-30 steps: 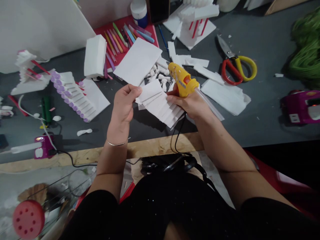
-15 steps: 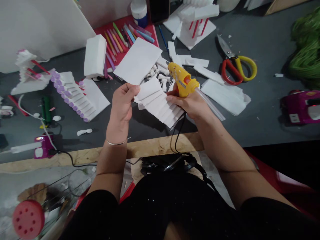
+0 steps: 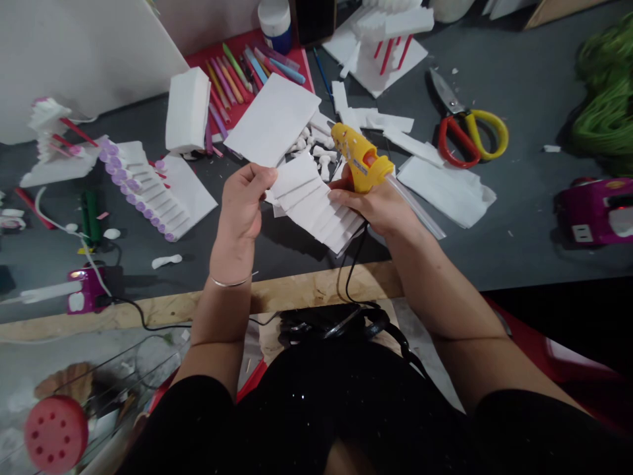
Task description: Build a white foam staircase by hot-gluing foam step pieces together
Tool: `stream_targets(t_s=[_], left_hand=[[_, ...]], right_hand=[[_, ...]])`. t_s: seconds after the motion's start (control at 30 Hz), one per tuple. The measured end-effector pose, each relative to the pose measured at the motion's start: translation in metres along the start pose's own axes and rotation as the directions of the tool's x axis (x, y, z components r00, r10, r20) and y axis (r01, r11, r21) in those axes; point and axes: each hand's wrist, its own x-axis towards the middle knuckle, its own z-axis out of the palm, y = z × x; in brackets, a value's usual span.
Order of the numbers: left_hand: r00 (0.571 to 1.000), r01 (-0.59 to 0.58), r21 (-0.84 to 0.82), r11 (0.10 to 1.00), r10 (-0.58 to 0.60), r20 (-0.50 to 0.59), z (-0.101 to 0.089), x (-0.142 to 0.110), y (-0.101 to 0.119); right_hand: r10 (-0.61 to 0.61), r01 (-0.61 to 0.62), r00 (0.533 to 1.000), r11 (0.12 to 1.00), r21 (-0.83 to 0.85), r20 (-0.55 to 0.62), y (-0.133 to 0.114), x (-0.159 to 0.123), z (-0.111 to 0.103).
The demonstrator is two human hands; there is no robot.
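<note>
Between my hands is a small white staircase (image 3: 316, 206) with narrow ridged steps, held tilted over the table. My left hand (image 3: 247, 194) pinches its upper left end between thumb and fingers. Closed around a yellow glue gun (image 3: 359, 155) is my right hand (image 3: 378, 201), whose thumb also rests on the right side of the steps. A clear glue stick (image 3: 418, 208) juts from the back of the gun. Small white knobbed pieces (image 3: 324, 161) lie just behind the staircase, beside a flat white board (image 3: 274, 119).
Scissors (image 3: 467, 128) lie right of the glue gun, near white strips (image 3: 445, 188). At left stands another staircase with purple discs (image 3: 143, 188). Colored pens (image 3: 237, 76) rest on a red sheet. Green cord (image 3: 606, 99) and a purple power socket (image 3: 598, 214) sit far right.
</note>
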Motion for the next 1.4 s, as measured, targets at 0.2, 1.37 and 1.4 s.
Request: stream_targets(t_s=[0.2,1.37,1.4], left_hand=[[0.999,0.032,0.003,0.999,-0.032,-0.016,0.002,0.0,0.0],[0.996,0.053,0.117,0.992,-0.061,0.062,-0.006,0.001,0.0],[0.995,0.059,0.11,0.992,-0.068,0.075,-0.006,0.001,-0.001]], right_hand=[[-0.005,0.005,1.0,1.0,0.019,0.002,0.001,0.001,0.0],[-0.065,0.068,0.997,0.995,-0.07,0.046,0.018,0.01,-0.007],[-0.074,0.077,0.996,0.995,-0.07,0.044,0.019,0.01,-0.008]])
